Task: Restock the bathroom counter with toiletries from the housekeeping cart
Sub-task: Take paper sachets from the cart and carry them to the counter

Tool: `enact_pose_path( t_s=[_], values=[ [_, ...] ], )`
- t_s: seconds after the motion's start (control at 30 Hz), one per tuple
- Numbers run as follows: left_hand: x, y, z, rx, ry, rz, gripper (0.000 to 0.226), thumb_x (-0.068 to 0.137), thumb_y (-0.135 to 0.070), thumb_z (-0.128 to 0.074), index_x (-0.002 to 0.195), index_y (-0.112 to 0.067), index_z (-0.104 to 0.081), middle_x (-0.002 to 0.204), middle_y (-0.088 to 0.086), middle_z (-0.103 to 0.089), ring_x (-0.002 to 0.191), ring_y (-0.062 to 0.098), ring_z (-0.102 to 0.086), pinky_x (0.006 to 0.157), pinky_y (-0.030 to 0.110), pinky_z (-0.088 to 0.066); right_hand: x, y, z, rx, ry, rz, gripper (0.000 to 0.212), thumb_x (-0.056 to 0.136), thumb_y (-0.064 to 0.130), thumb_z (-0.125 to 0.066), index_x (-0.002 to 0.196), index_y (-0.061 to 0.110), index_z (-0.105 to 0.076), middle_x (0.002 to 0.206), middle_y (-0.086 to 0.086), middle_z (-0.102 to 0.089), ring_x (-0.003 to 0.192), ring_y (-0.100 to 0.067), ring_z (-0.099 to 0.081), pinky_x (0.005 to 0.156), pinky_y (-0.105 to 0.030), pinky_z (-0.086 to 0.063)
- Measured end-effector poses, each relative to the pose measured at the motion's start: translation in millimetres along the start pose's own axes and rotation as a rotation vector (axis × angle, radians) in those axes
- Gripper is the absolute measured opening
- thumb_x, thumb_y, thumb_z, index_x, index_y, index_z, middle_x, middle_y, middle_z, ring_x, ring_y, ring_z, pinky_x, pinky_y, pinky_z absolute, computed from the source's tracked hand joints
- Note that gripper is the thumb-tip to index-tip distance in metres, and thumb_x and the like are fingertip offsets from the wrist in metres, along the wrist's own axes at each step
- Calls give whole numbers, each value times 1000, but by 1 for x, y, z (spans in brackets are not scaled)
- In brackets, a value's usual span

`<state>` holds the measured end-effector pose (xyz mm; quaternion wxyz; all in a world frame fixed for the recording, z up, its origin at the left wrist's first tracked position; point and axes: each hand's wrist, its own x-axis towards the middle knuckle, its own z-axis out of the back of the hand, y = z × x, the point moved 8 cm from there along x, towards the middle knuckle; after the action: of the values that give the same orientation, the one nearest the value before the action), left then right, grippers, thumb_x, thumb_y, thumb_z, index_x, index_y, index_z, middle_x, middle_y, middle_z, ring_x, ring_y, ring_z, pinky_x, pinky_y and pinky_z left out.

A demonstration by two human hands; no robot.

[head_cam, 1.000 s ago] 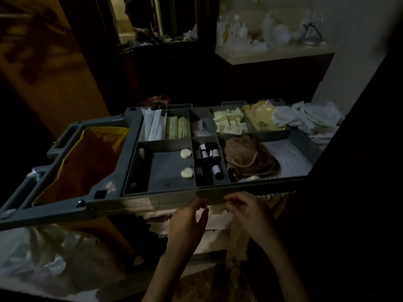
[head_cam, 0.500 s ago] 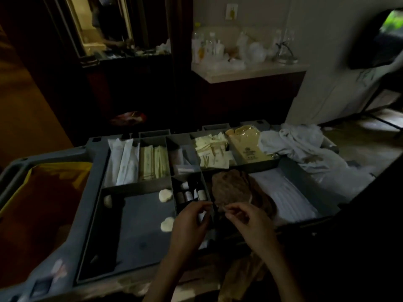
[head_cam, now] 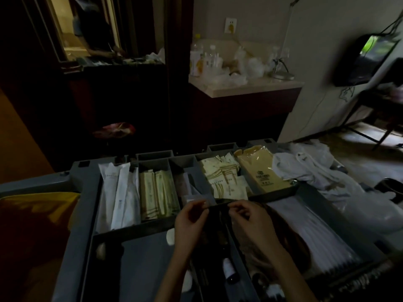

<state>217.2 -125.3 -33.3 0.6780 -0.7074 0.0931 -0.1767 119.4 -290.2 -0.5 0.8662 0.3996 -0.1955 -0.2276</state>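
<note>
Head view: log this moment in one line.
site: cart tray | left hand, right hand: fingers curled, nearly meeting | holding: unclear | counter: beyond cart

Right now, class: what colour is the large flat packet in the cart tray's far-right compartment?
The packet is tan with dark print, shown best in the head view.

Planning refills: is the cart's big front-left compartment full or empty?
Nearly empty: the grey front-left compartment shows mostly bare floor, with scattered round white soaps.
</note>
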Motion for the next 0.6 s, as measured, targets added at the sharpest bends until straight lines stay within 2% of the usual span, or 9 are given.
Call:
enact_pose_path(
  t_s=[0.1,0.2,0.3,0.37,0.43,0.47,0.53,0.6],
  values=[
    [4,-2,9,-83,-8,9,21,88,0,-63,104,-11,-69,97,2,-73,95,14,-68,83,27,-55,26,0,-5,-171,-51,55,22,84,19,-70,105,24,-67,102,5,-66,96,-12,-62,82,-31,-52],
    [2,1,8,-98,-7,32,21,87,-1,-64,103,-13,-69,96,1,-73,95,12,-68,84,24,-54,47,-7,-16,-353,-69,104,37,85,22,-70,120,18,-61,122,-5,-58,116,-24,-51,93,-36,-44],
    [0,4,3,-30,6,34,25,86,-1,-65,103,-19,-68,97,-3,-73,95,8,-67,83,21,-52,64,-29,-17,-343,-137,-95,49,92,41,-57,133,16,-51,137,-10,-50,127,-29,-43,106,-42,-33],
    [-3,3,-1,19,23,31,29,86,-3,-65,103,-27,-67,99,-5,-72,96,4,-66,84,19,-52,69,-44,-18,-521,-122,-230,66,92,56,-47,144,17,-36,144,-11,-43,133,-27,-37,112,-42,-20],
    [-6,0,-2,69,31,14,33,87,-5,-65,101,-34,-64,102,-8,-71,96,-2,-64,83,13,-49,70,-48,-25,-594,-62,-254,78,89,63,-46,150,20,-23,148,-9,-39,136,-25,-34,115,-42,-11],
    [-7,-3,-3,91,33,1,35,87,-5,-64,101,-37,-63,103,-9,-70,96,-4,-63,83,11,-48,71,-47,-27,-540,-77,-215,79,88,60,-52,150,20,-22,149,-8,-38,137,-24,-34,116,-43,-9],
    [-7,-5,-3,113,34,-9,37,87,-5,-64,101,-39,-62,104,-11,-69,96,-6,-62,82,8,-47,68,-38,-26,-348,-192,-92,77,85,39,-68,148,17,-29,147,-8,-43,135,-23,-39,118,-46,-10],
    [-8,-5,-4,114,28,-8,38,88,-4,-63,101,-39,-62,105,-10,-69,97,-7,-62,82,8,-47,60,-34,-26,-134,-270,-40,71,81,18,-75,142,16,-39,139,-7,-51,127,-25,-48,114,-48,-26]
  ],
)
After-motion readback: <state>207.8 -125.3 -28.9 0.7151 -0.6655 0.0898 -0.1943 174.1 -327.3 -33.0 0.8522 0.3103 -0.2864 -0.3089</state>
